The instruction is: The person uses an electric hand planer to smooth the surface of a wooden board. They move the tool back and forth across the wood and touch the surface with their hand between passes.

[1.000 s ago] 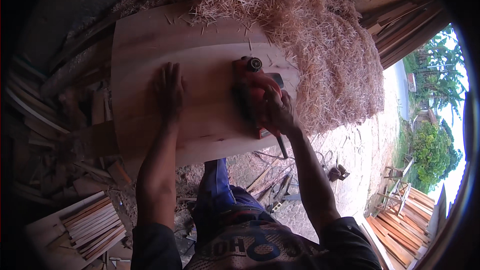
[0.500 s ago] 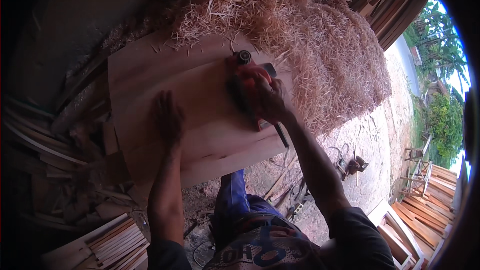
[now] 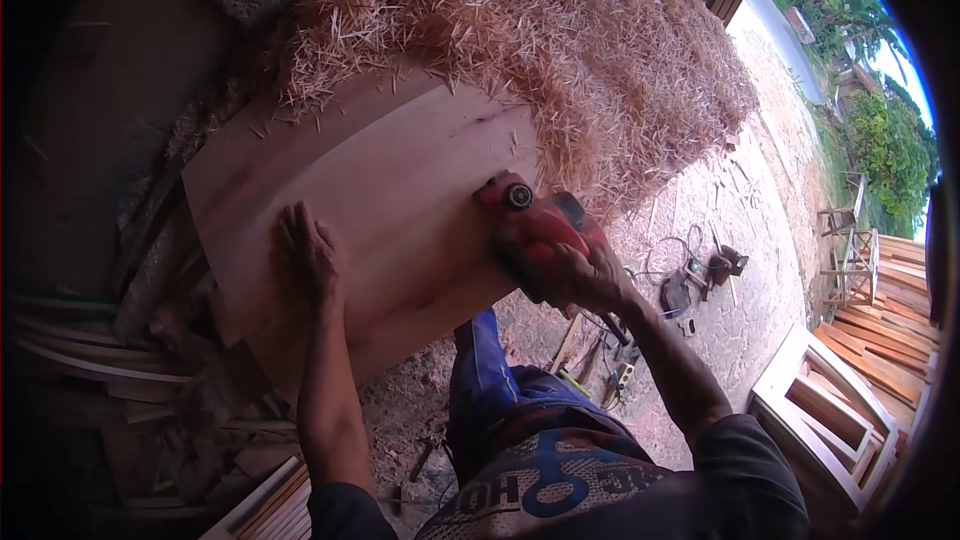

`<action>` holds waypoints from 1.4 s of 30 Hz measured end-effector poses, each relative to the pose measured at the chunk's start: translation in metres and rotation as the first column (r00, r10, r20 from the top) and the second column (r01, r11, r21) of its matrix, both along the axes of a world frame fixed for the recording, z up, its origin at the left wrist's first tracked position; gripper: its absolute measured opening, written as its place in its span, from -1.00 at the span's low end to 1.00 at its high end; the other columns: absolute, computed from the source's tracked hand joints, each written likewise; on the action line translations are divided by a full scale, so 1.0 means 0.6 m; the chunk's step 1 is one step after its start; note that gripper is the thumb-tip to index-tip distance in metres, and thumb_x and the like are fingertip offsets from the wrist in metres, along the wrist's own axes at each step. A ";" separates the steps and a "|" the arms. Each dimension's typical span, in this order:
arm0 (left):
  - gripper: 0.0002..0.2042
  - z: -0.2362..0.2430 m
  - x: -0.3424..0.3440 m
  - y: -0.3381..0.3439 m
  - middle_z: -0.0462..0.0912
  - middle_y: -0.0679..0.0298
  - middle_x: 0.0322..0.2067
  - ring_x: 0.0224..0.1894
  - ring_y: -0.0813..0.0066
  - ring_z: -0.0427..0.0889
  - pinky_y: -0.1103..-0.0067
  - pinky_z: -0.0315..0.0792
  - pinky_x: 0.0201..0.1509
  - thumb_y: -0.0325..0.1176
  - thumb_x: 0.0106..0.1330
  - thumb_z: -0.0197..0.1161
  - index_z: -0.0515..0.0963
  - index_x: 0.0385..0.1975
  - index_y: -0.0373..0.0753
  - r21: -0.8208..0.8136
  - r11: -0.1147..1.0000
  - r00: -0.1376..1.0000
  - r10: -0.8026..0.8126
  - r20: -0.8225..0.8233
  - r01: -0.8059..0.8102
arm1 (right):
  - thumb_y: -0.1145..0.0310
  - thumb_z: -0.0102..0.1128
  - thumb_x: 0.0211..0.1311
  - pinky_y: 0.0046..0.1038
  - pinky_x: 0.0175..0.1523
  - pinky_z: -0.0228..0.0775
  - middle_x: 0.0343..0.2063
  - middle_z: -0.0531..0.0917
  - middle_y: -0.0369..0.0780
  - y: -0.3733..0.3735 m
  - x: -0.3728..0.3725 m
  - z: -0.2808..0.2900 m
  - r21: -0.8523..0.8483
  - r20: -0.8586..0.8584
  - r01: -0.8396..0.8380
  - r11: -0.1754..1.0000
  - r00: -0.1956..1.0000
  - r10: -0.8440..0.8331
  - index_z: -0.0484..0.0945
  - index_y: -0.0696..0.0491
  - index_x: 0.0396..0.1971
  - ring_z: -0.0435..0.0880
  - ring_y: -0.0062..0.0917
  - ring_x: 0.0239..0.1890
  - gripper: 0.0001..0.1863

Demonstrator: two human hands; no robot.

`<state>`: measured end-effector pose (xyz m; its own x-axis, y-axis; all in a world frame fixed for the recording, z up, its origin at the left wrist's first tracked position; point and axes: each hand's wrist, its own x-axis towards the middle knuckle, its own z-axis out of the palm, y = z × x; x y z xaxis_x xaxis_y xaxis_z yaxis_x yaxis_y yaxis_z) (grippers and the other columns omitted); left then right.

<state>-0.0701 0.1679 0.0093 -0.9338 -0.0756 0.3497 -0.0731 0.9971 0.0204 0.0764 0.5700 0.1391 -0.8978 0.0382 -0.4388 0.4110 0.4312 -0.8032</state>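
A broad, pale wooden panel lies before me, its far edge under wood shavings. My right hand is closed around the handle of a red electric planer. The planer, with a round black knob at its front, sits over the panel's near right edge; whether its sole touches the wood I cannot tell. My left hand rests flat on the left part of the panel, fingers stretched out and holding nothing.
A large heap of shavings rises behind the panel. Wood offcuts clutter the left. Another power tool with cables lies on the floor at right. Wooden frames and stacked boards stand farther right, beyond them greenery.
The planer in my right hand has come nearer to me, from the panel's far right to its near right edge. My left hand stays flat on the panel. The whole view has shifted.
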 end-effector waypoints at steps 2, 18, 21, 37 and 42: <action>-0.56 0.005 -0.001 0.010 0.39 0.19 0.37 0.42 0.12 0.33 0.02 0.18 0.41 -0.15 0.52 -0.04 0.36 0.35 -0.05 -0.013 1.000 1.000 0.010 0.017 -0.010 | -0.02 0.08 0.39 -0.38 -0.25 0.52 -0.49 0.69 -0.21 0.019 0.094 -0.005 -0.063 -0.037 0.062 0.996 0.997 -0.065 0.60 0.06 0.08 0.69 -0.56 -0.42 -0.50; -0.55 -0.019 0.000 0.002 0.41 0.09 0.35 0.39 0.11 0.37 0.19 0.23 0.42 -0.20 0.53 -0.05 0.35 0.36 -0.16 0.032 0.997 0.997 -0.075 0.010 0.075 | -0.15 -0.05 0.45 -0.39 -0.36 0.54 -0.45 0.69 -0.16 -0.105 -0.480 -0.074 -0.270 -0.247 -0.037 0.962 0.969 -0.032 0.69 -0.11 -0.04 0.67 -0.51 -0.50 -0.52; -0.55 0.010 0.006 0.002 0.37 0.09 0.37 0.41 0.09 0.33 0.18 0.23 0.42 -0.20 0.53 -0.09 0.36 0.35 -0.16 0.015 0.998 0.998 -0.053 0.025 0.053 | -0.02 0.07 0.40 -0.31 -0.22 0.57 -0.31 0.71 -0.11 -0.100 -0.357 -0.026 0.021 -0.335 -0.095 0.995 0.937 0.097 0.62 -0.11 0.08 0.72 -0.34 -0.34 -0.57; -0.58 0.027 0.008 0.011 0.44 0.17 0.32 0.38 0.14 0.37 0.09 0.24 0.38 -0.17 0.49 -0.01 0.43 0.29 -0.09 -0.085 0.996 1.000 -0.016 0.012 0.017 | -0.22 0.05 0.36 -0.34 -0.25 0.53 -0.50 0.70 -0.19 -0.102 -0.122 0.023 -0.081 -0.195 -0.115 0.990 0.976 0.098 0.60 -0.04 0.06 0.74 -0.44 -0.41 -0.42; -0.56 -0.005 0.000 0.007 0.43 0.12 0.33 0.39 0.13 0.36 0.10 0.21 0.40 -0.19 0.49 0.01 0.40 0.32 -0.14 0.055 0.993 0.990 -0.094 -0.109 0.100 | -0.12 -0.01 0.42 -0.27 -0.26 0.55 -0.33 0.70 -0.05 -0.170 -0.453 -0.057 -0.085 -0.283 -0.182 0.980 0.947 0.151 0.60 -0.05 0.01 0.75 -0.28 -0.23 -0.52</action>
<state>-0.0704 0.1719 0.0060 -0.8954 -0.0102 0.4451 0.0297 0.9961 0.0827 -0.1954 0.4679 0.1051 -0.9733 -0.1564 -0.1681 0.0982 0.3784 -0.9204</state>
